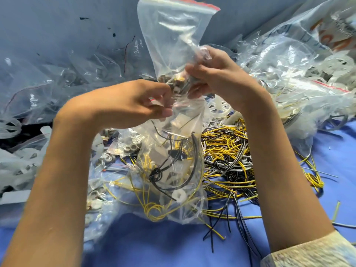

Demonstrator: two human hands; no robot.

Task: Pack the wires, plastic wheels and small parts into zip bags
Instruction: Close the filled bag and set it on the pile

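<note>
The right grip (217, 78) is closed around the bottom of a clear zip bag (173, 35), which stands up above both grips with its red zip strip at the top. The small parts (178, 81), which look like metal pieces, sit in that bottom, just beside the fingers of this grip. The left grip (134, 103), near it and a little lower, pinches the plastic of a second bag (173, 170) between thumb and fingers. This second bag hangs below the two grips and already carries yellow and black wires and a white plastic piece. I cannot tell if the left grip holds its mouth or only a fold. Below the right grip a heap of loose wires (227, 151) lies on the blue cloth (173, 247), and a white plastic wheel (219, 107) is directly under this grip. I judge that the step in hand is to bring the small parts together with the wire bag. The next move needs the lower mouth held wide open, so that nothing falls beside it, and then the zip pressed along its whole length.
</note>
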